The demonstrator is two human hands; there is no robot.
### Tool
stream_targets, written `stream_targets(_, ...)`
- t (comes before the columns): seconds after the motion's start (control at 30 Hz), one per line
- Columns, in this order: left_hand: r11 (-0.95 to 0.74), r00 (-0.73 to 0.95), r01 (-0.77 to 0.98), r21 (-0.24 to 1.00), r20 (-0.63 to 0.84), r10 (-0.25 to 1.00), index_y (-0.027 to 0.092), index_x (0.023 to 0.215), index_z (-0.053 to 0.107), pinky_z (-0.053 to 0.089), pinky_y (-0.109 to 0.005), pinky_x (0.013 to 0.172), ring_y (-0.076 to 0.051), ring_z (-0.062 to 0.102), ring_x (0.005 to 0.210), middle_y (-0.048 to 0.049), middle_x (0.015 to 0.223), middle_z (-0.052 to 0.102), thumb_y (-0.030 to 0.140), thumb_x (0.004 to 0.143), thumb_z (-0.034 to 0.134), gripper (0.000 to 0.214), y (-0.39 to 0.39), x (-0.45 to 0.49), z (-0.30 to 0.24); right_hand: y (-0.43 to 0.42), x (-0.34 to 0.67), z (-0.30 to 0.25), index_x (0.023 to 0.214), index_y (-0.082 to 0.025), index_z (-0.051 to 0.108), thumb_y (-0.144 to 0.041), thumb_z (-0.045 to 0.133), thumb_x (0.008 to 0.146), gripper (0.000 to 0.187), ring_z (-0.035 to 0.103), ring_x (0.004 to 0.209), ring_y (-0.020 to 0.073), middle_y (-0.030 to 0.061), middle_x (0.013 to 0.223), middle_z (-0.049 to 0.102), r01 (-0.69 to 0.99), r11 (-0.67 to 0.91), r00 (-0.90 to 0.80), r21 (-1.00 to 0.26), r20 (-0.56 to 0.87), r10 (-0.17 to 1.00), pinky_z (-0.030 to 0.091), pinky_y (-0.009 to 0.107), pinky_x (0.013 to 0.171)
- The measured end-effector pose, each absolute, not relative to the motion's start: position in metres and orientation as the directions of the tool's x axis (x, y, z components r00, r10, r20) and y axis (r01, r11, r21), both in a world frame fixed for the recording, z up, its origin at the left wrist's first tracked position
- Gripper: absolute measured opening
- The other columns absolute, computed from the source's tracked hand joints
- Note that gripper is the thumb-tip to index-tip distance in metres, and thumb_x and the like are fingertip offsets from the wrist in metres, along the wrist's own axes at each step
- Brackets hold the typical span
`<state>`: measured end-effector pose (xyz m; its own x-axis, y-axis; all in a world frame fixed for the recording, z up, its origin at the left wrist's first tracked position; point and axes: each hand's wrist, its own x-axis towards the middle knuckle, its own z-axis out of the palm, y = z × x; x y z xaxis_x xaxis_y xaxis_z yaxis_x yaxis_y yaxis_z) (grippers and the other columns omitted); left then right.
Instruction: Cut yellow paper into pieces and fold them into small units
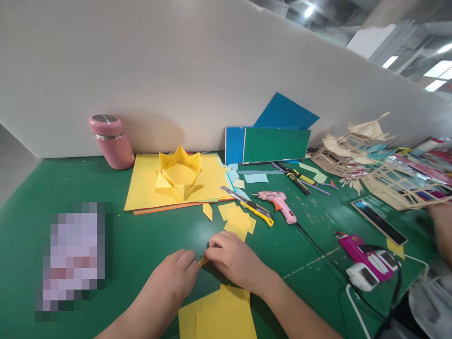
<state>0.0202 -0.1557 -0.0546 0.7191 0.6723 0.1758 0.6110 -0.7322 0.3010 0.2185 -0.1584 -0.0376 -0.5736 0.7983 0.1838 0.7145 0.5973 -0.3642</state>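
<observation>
Between my two hands, a small folded piece of yellow paper [203, 261] shows just above the green table. My right hand [236, 260] pinches it, fingers curled together. Closed fingers of my left hand [178, 273] meet its left end; the fingertips themselves are mostly hidden. Close in front of me lie larger yellow paper sheets [226, 313], partly overlapping. Beyond my right hand are small yellow paper pieces [237, 219] in a loose pile, with a diamond-shaped yellow scrap [207, 212] to their left.
A folded yellow paper star bowl [180, 174] stands on stacked coloured sheets [141, 188]. Right of it lie a utility knife [249, 205] and a pink glue gun [278, 202], its cord running to a power strip [367, 259]. A pink flask [113, 143] stands left; stick models [384, 179] right.
</observation>
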Motion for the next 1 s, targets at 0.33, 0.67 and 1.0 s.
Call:
stream_targets(0.33, -0.862, 0.864, 0.503, 0.055, -0.012, 0.503, 0.012, 0.104, 0.066, 0.052, -0.034, 0.081, -0.024, 0.062, 0.096, -0.0122, 0.105, 0.068, -0.005, 0.068, 0.037, 0.049, -0.162, 0.023, -0.051, -0.157, 0.224, -0.036, 0.086, -0.018, 0.069, -0.007, 0.049, 0.088, 0.023, 0.046, 0.072, 0.0159, 0.0025, 0.074, 0.052, 0.696, 0.606, -0.572, -0.385, 0.213, 0.792, 0.036, 0.026, 0.064)
stream_targets(0.67, -0.861, 0.857, 0.496, 0.115, 0.093, 0.506, 0.013, 0.101, 0.066, 0.049, -0.037, 0.091, -0.026, 0.061, 0.106, -0.0129, 0.107, 0.068, -0.002, 0.072, 0.040, 0.041, -0.163, 0.020, -0.055, -0.157, 0.234, -0.042, 0.094, -0.022, 0.073, -0.007, 0.042, 0.089, 0.035, 0.052, 0.068, 0.0158, 0.0032, 0.071, 0.055, 0.720, 0.542, -0.472, -0.433, 0.267, 0.840, 0.038, 0.026, 0.058)
stream_targets(1.0, -0.807, 0.794, 0.509, 0.299, 0.199, 0.574, 0.020, 0.096, 0.063, 0.052, -0.035, 0.082, -0.021, 0.064, 0.091, -0.0060, 0.095, 0.067, 0.001, 0.084, 0.043, 0.030, -0.160, 0.026, -0.047, -0.152, 0.233, -0.045, 0.094, -0.019, 0.068, -0.016, 0.053, 0.089, 0.017, 0.057, 0.082, 0.0186, 0.0060, 0.084, 0.061, 0.663, 0.482, -0.367, -0.573, 0.313, 0.876, 0.047, 0.030, 0.070)
